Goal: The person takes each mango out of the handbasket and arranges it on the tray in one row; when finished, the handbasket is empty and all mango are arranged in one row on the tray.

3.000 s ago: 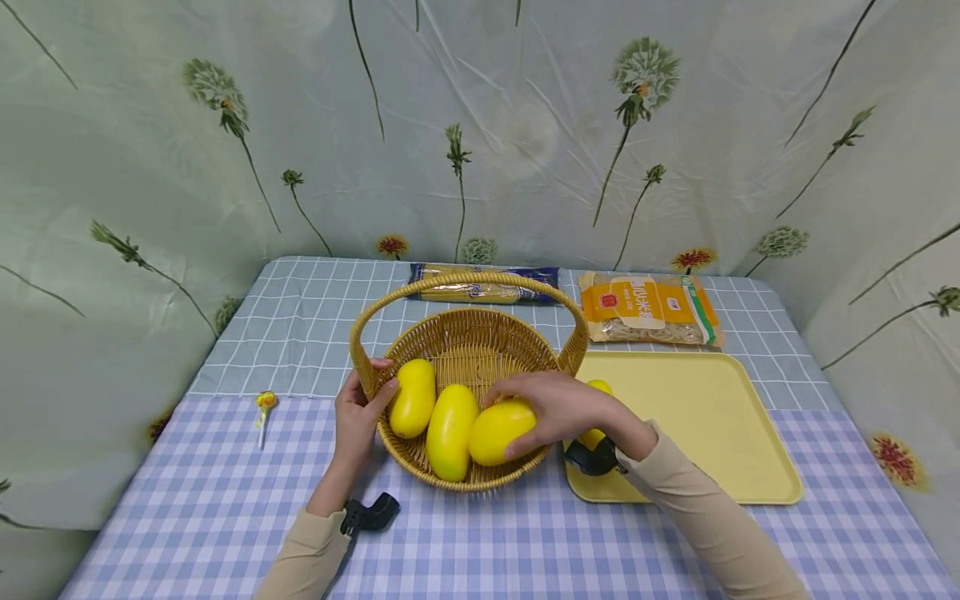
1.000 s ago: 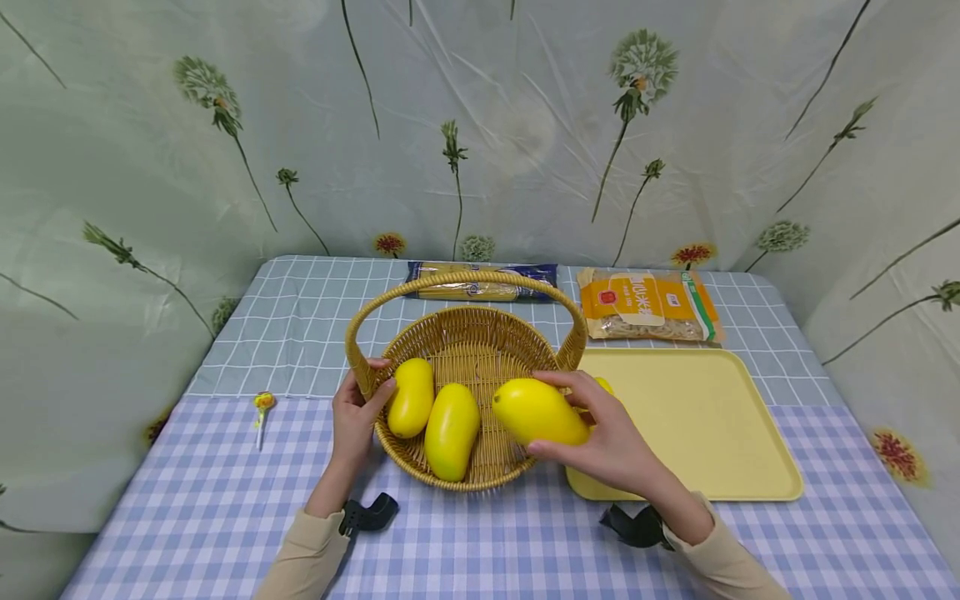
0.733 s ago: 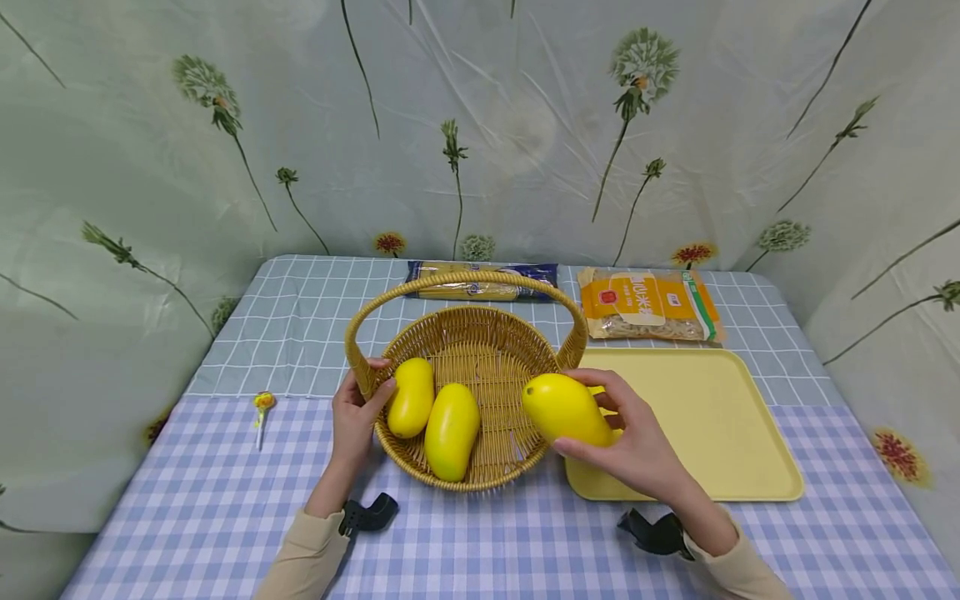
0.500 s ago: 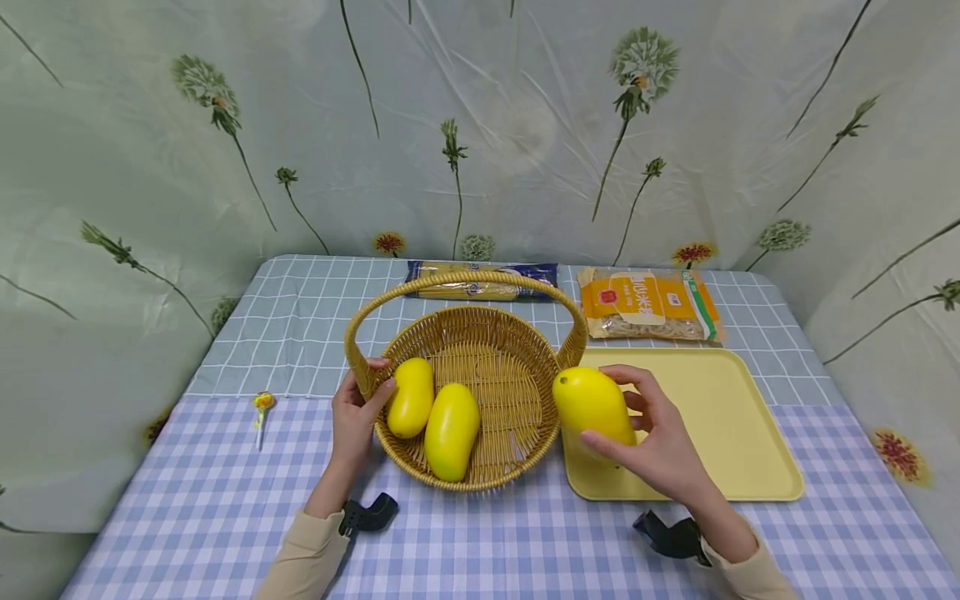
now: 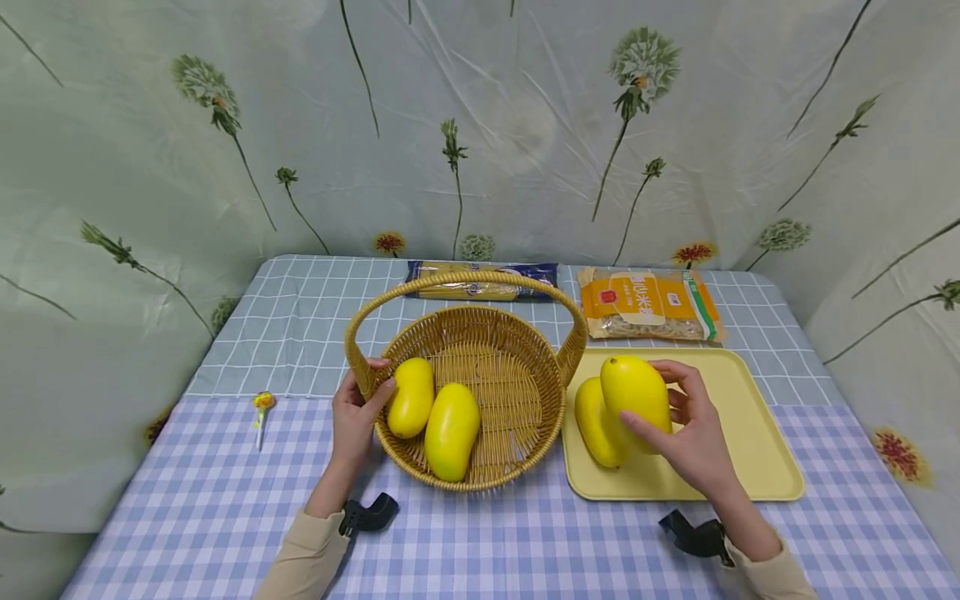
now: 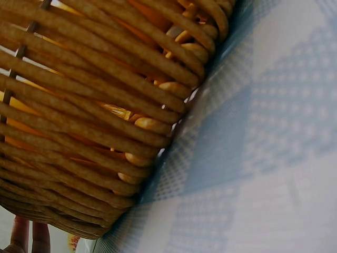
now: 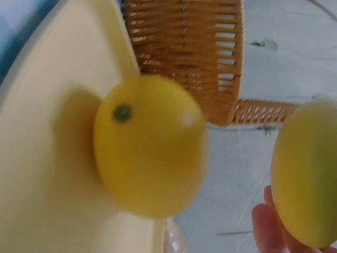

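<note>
My right hand (image 5: 696,437) holds a yellow mango (image 5: 632,387) over the left part of the pale yellow tray (image 5: 738,425), fingers behind it and thumb in front. Below and left of it, a second mango (image 5: 594,429) lies on the tray, partly covered by the held one in the head view. The right wrist view shows the lying mango's green stem end (image 7: 122,113) and the held mango (image 7: 310,174) at the edge. My left hand (image 5: 356,425) grips the wicker basket (image 5: 513,408) at the left handle base, thumb over the rim. Two mangoes (image 5: 452,433) rest inside the basket's left half.
A long pack of pasta (image 5: 480,287) lies behind the basket, under the view of its arched handle (image 5: 465,277). Behind the tray is an orange bag of noodles (image 5: 648,304). A lollipop (image 5: 262,417) lies on the checked cloth at the left.
My right hand has lifted one mango out of the basket and carried it right, over the tray. The mango lying on the tray has come into fuller view. My left hand stays at the basket.
</note>
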`<state>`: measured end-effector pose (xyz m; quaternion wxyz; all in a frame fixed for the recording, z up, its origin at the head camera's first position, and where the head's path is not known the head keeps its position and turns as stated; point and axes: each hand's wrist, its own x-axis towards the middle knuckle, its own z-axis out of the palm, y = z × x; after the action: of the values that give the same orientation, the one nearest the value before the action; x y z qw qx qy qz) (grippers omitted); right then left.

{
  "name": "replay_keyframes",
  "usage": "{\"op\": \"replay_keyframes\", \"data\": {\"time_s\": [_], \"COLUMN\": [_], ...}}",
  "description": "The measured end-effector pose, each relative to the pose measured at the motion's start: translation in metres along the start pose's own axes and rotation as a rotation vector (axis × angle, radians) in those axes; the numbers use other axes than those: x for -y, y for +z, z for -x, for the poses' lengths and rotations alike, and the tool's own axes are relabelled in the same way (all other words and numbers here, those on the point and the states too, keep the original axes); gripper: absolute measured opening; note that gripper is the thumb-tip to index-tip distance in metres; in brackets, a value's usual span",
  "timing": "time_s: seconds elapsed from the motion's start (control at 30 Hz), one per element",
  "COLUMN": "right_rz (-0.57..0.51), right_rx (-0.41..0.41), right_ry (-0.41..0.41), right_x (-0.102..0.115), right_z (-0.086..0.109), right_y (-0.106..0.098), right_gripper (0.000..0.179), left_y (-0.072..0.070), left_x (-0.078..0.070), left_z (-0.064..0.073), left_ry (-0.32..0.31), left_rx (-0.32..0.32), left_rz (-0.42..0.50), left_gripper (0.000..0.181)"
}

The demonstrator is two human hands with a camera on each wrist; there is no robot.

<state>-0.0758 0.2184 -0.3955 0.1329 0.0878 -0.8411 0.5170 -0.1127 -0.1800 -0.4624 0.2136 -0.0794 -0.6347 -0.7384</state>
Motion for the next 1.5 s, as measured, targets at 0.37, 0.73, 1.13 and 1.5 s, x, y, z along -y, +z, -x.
{"op": "replay_keyframes", "data": {"time_s": [0.37, 0.73, 1.13, 1.5], "right_rz": [0.086, 0.257, 0.336, 0.392], "right_rx": [-0.062, -0.042, 0.108, 0.195], "right_ry": [0.160, 0.260, 0.438, 0.493], "right_x": [-0.024, -0.086, -0.041, -0.045], "right_z": [-0.008, -0.013, -0.017, -0.018], "right_y": [-0.009, -0.015, -0.018, -0.019], "right_gripper": [0.064, 0.072, 0.078, 0.083], "left_y": [0.001, 0.000, 0.000, 0.000], "left_x": [-0.001, 0.000, 0.000, 0.000], "left_z": [0.000, 0.000, 0.000, 0.000], "left_ry": [0.013, -0.004, -0.012, -0.017], "left_rx": [0.005, -0.003, -0.014, -0.011], "left_rz": [0.018, 0.015, 0.006, 0.000], "left_gripper": [0.026, 0.024, 0.025, 0.025]}}
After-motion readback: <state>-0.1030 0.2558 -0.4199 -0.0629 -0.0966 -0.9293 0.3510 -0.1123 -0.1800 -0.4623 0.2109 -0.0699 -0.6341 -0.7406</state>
